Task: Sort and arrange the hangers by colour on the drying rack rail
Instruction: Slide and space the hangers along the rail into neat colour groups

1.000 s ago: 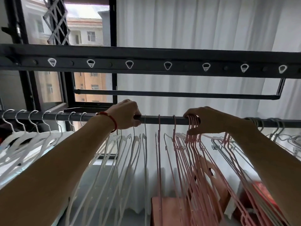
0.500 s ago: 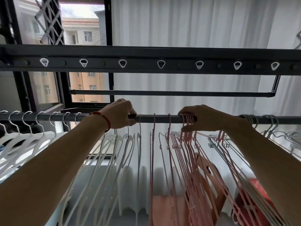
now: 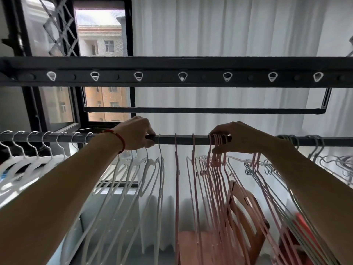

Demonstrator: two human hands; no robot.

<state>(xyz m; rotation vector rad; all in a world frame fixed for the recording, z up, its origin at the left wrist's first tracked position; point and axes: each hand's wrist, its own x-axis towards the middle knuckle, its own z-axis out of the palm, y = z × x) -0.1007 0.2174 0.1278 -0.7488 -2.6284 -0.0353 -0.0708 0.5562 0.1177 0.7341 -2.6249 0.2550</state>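
On the rail (image 3: 183,139) we have the hangers nearly in order: white hangers (image 3: 133,178) to the left, pink hangers (image 3: 214,178) in the middle, grey hangers (image 3: 321,159) off to the right. Two pink ones hang loose, apart from their group, between our hands, and a pair of pink necks sits among the grey wire ones beneath our right forearm.

The step in hand, as we judge it, is closing up each colour block. To do it well we should slide the hooks along the rail in a bunch, lifting slightly so they do not snag or tangle at the shoulders — and then fetch the stray pink pair over.

Our left hand (image 3: 136,133) is curled round the rail at the edge of the white group, palm away, a red cord at the wrist. Our right hand (image 3: 235,138) pinches the cluster of pink hooks, thumb below, fingers over the rail. Both forearms reach up and forward, well apart.
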